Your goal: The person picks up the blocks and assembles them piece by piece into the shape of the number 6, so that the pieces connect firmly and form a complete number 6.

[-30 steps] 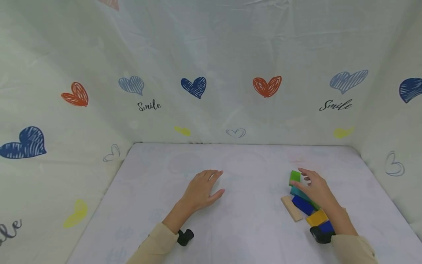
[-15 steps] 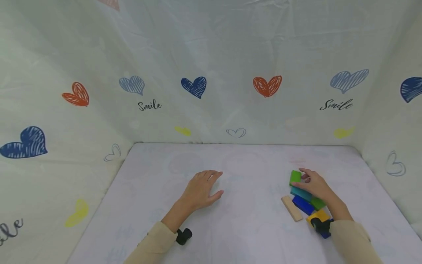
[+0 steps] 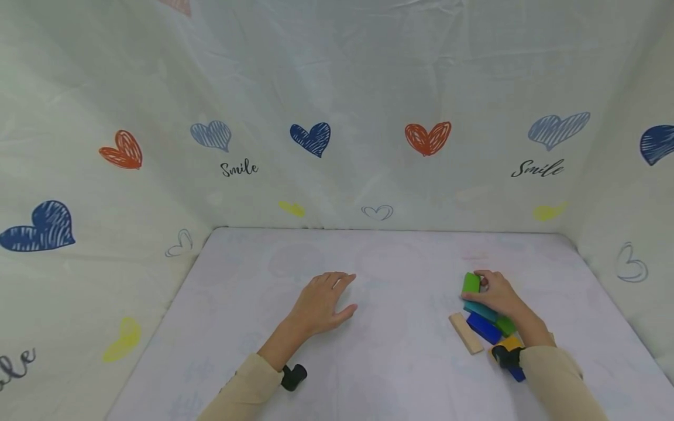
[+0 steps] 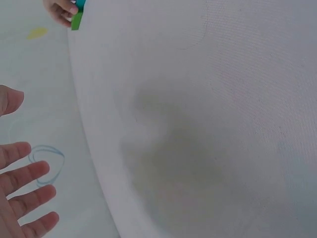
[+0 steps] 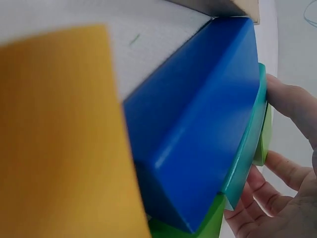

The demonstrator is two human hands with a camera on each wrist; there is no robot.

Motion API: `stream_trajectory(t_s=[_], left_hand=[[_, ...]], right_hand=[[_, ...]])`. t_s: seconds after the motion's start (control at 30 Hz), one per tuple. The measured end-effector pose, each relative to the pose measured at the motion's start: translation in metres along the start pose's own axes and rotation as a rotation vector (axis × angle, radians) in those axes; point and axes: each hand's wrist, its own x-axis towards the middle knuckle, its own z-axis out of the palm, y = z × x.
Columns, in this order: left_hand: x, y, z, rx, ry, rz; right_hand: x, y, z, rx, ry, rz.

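Observation:
My right hand (image 3: 497, 293) is at the far end of a cluster of wooden blocks. Its thumb and index finger lie on two sides of a light green block (image 3: 471, 283) and pinch it, while the block still rests at the pile. Just nearer lies a teal block (image 3: 481, 310), close under the thumb; in the right wrist view the teal block (image 5: 242, 153) hides part of the green one. A blue block (image 3: 483, 328) follows, seen large in the right wrist view. Over the middle of the table my left hand (image 3: 321, 304) hovers with fingers spread, holding nothing.
A plain wood plank (image 3: 466, 333) lies left of the blue block. A second green block (image 3: 505, 326), a yellow block (image 3: 509, 342) and another blue piece (image 3: 517, 374) sit nearer, partly behind the wrist camera (image 3: 508, 356). Cloth walls with printed hearts enclose the white table (image 3: 400, 351).
My right hand has come down and slightly back, and its thumb and index finger have closed in on the light green block. The left hand has stayed almost still.

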Motion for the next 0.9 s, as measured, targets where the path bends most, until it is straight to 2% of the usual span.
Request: stream_trajectory(t_s=[0.2, 0.6, 0.9], left_hand=[[0.0, 0.0, 0.0, 0.011, -0.007, 0.003], [-0.001, -0.001, 0.0, 0.02, 0.025, 0.02], [-0.001, -0.003, -0.001, 0.007, -0.001, 0.007]], right_hand=[[0.001, 0.0, 0.002, -0.013, 0.001, 0.003], [0.0, -0.003, 0.0, -0.024, 0.012, 0.022], [0.0, -0.014, -0.001, -0.017, 0.049, -0.009]])
